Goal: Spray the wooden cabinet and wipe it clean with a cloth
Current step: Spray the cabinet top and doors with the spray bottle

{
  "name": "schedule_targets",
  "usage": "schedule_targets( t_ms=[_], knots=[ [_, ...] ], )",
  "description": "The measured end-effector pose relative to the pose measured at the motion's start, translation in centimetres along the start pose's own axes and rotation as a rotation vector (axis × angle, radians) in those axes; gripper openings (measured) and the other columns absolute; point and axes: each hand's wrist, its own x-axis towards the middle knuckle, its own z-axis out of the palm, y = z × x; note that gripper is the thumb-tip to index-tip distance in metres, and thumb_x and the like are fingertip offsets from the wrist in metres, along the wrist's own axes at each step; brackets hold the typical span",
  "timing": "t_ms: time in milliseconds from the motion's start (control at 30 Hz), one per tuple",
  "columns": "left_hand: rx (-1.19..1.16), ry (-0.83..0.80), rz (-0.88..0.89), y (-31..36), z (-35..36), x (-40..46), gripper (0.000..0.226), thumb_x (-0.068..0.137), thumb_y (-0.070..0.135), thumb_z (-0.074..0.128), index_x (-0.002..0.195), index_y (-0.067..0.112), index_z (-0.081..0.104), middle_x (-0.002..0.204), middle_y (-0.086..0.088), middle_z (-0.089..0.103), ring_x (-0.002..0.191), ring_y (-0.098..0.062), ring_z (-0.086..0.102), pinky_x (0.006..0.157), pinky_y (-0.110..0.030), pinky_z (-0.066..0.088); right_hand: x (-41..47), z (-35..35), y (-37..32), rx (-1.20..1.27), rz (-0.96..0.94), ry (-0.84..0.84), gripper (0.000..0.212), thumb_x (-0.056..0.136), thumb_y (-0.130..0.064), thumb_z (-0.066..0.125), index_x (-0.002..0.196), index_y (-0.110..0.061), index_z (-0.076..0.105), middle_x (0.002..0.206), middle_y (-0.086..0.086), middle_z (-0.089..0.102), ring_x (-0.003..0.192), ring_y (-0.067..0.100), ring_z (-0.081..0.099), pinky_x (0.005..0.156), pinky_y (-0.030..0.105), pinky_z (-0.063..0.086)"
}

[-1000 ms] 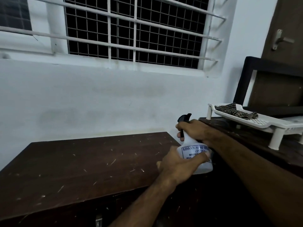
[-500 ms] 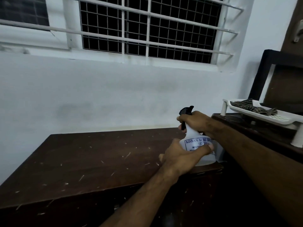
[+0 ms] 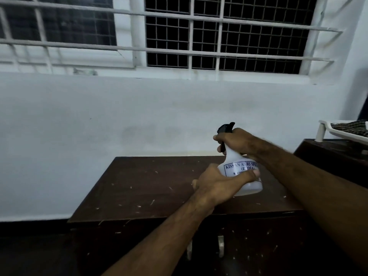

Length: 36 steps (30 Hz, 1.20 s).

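Fingers [image 3: 220, 149] of the right hand [image 3: 237, 141] curl round the spray bottle [image 3: 242, 174]'s trigger while the left hand [image 3: 217, 184] cups its base above the littered wooden cabinet [image 3: 151, 188], and a nozzle aimed high might wet the wall [image 3: 139, 120] beyond.

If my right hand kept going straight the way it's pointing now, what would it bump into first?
The right hand, gripping the spray bottle by its neck, points forward and left. Nothing stands in that line above the wooden cabinet; it would probably meet the white wall first, though depth is unclear.
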Motion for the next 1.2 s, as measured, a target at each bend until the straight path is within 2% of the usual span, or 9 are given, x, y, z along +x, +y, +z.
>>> schedule_targets(
  t_ms=[233, 367, 433, 533, 667, 767, 967, 1100, 1200],
  knots=[
    [0.006, 0.034, -0.079, -1.7, -4.5, -1.7, 0.072, 0.043, 0.092, 0.068, 0.091, 0.039, 0.079, 0.09, 0.014, 0.078, 0.096, -0.01, 0.071, 0.097, -0.039, 0.056, 0.3, 5.3, -2.8, -0.082, -0.087, -0.079, 0.039, 0.084, -0.044, 0.062, 0.091, -0.007, 0.068, 0.073, 0.005, 0.077, 0.07, 0.026, 0.069, 0.078, 0.038, 0.056],
    [0.02, 0.08, -0.087, -2.6, -7.2, -2.9, 0.074, 0.044, 0.092, 0.067, 0.092, 0.036, 0.078, 0.091, 0.012, 0.078, 0.094, -0.012, 0.072, 0.095, -0.041, 0.058, 0.0, 8.3, -5.1, -0.098, -0.127, -0.074, 0.036, 0.087, -0.038, 0.057, 0.087, -0.004, 0.071, 0.064, 0.003, 0.072, 0.067, 0.024, 0.066, 0.072, 0.034, 0.052],
    [0.058, 0.132, -0.117, -3.2, -8.3, -3.1, 0.083, 0.04, 0.096, 0.065, 0.094, 0.034, 0.077, 0.093, 0.012, 0.077, 0.097, -0.013, 0.07, 0.097, -0.042, 0.055, -0.3, 10.0, -6.2, -0.115, -0.165, -0.074, 0.037, 0.086, -0.037, 0.056, 0.088, -0.004, 0.072, 0.064, 0.001, 0.072, 0.068, 0.024, 0.066, 0.074, 0.035, 0.052],
    [0.083, 0.172, -0.157, -3.8, -9.7, -3.4, 0.1, 0.028, 0.104, 0.059, 0.098, 0.034, 0.075, 0.098, 0.012, 0.076, 0.102, -0.016, 0.069, 0.101, -0.044, 0.052, -0.4, 11.6, -7.2, -0.083, -0.167, -0.128, 0.037, 0.083, -0.039, 0.057, 0.093, -0.006, 0.071, 0.066, 0.0, 0.075, 0.08, 0.026, 0.071, 0.085, 0.039, 0.055],
    [0.152, 0.17, -0.121, -4.1, -11.8, -4.3, 0.093, 0.033, 0.104, 0.058, 0.095, 0.037, 0.077, 0.093, 0.011, 0.078, 0.096, -0.015, 0.072, 0.099, -0.044, 0.054, -0.4, 13.2, -8.2, -0.02, -0.208, -0.19, 0.041, 0.081, -0.042, 0.06, 0.097, -0.006, 0.069, 0.072, 0.004, 0.077, 0.086, 0.028, 0.074, 0.087, 0.041, 0.055],
    [0.17, 0.135, -0.113, -4.6, -13.5, -5.4, 0.084, 0.041, 0.1, 0.062, 0.092, 0.036, 0.078, 0.088, 0.01, 0.079, 0.09, -0.013, 0.076, 0.095, -0.044, 0.057, -0.9, 15.2, -8.7, 0.009, -0.22, -0.249, 0.041, 0.081, -0.042, 0.061, 0.094, -0.004, 0.07, 0.072, 0.007, 0.077, 0.084, 0.031, 0.075, 0.086, 0.043, 0.057],
    [0.194, 0.157, -0.13, -4.8, -15.3, -8.1, 0.072, 0.052, 0.091, 0.067, 0.096, 0.034, 0.077, 0.091, 0.011, 0.079, 0.088, -0.011, 0.076, 0.093, -0.042, 0.06, -2.5, 18.2, -9.8, -0.057, -0.238, -0.355, 0.039, 0.081, -0.043, 0.058, 0.089, -0.007, 0.071, 0.071, 0.007, 0.076, 0.066, 0.025, 0.067, 0.07, 0.036, 0.053],
    [0.254, 0.272, -0.199, -4.7, -15.2, -9.6, 0.09, 0.043, 0.1, 0.059, 0.105, 0.035, 0.067, 0.099, 0.015, 0.073, 0.099, -0.014, 0.069, 0.099, -0.043, 0.054, -3.9, 19.1, -10.6, -0.169, -0.287, -0.327, 0.038, 0.081, -0.042, 0.058, 0.083, -0.008, 0.075, 0.066, 0.003, 0.074, 0.06, 0.022, 0.064, 0.065, 0.032, 0.05],
    [0.311, 0.316, -0.225, -4.6, -15.2, -10.7, 0.089, 0.047, 0.099, 0.058, 0.108, 0.034, 0.057, 0.102, 0.016, 0.067, 0.105, -0.015, 0.063, 0.101, -0.043, 0.051, -4.8, 19.2, -10.9, -0.08, -0.319, -0.364, 0.035, 0.083, -0.04, 0.06, 0.087, -0.008, 0.074, 0.075, 0.005, 0.077, 0.067, 0.022, 0.066, 0.068, 0.033, 0.051]
  ],
)
